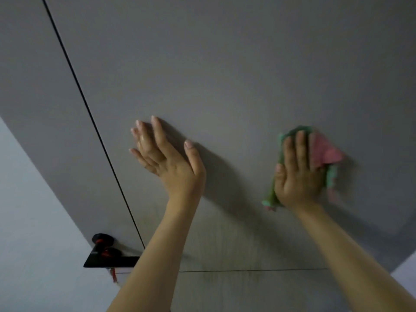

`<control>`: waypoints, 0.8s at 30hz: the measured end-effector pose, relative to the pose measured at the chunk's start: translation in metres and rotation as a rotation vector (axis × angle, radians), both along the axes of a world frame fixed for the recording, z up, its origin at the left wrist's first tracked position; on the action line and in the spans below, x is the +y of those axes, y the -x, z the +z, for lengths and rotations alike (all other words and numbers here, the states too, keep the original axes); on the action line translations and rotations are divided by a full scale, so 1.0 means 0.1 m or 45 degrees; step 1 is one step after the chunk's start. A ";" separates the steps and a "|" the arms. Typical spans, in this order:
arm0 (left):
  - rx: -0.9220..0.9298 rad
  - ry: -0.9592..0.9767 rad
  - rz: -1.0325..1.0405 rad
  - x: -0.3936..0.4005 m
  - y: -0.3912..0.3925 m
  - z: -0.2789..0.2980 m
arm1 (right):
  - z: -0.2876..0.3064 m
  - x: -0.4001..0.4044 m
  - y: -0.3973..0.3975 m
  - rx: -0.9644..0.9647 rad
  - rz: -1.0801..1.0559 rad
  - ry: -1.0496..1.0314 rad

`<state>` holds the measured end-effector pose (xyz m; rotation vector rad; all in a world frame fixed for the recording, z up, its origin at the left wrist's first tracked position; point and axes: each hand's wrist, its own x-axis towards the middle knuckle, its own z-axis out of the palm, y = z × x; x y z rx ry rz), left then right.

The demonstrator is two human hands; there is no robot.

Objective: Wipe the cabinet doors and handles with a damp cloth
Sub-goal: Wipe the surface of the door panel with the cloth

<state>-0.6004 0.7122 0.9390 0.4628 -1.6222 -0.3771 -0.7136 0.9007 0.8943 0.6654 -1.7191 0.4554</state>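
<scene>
Setting: grey cabinet front seen from below, filling most of the view, with a pale wall at the lower left.
Right hand: right hand (pixel 298 174) lies flat with fingers straight and spread a little, pressing the cloth (pixel 324 152) against the door; nothing is pinched.
Cloth: pink and green, bunched under the palm, its edges showing above, right of and below the hand; blurred at its lower right edge.
Left hand: left hand (pixel 166 154) is open, fingers straight and fanned, at the door surface well apart from the cloth; whether it bears on the door or only nears it, I cannot tell.
Door: cabinet door (pixel 225 64) is a plain panel; a dark vertical seam (pixel 90 113) parts it from the next door on the left, and a thin horizontal seam (pixel 247 270) runs below.
Progress: wiping is under way mid-panel. No wet streaks show, so the cleaned share cannot be judged; the neighbouring door likely remains.
Handles: none visible.
Other: black and red object (pixel 105 248) sits at the lower left, unclear.
</scene>
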 end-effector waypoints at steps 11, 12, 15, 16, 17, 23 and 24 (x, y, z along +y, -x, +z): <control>-0.145 -0.035 -0.265 1.09 0.20 -0.08 | 0.16 0.59 0.01 -0.091 0.295 -0.149; -0.173 -0.010 -0.305 1.15 0.20 -0.07 | 0.20 0.63 0.03 -0.067 0.329 -0.111; -0.243 0.132 -0.453 1.33 0.26 -0.01 | 0.34 0.74 0.02 -0.149 0.486 0.097; -0.262 0.177 -0.493 1.38 0.29 0.03 | 0.40 0.77 0.01 -0.224 0.552 0.166; -0.279 0.216 -0.519 1.42 0.33 0.08 | 0.45 0.81 0.00 -0.282 0.594 0.214; -0.304 0.325 -0.561 1.46 0.42 0.39 | 0.79 1.02 -0.05 -0.381 0.405 0.183; -0.300 0.273 -0.639 1.44 0.38 0.42 | 0.85 1.07 -0.07 -0.381 0.367 0.103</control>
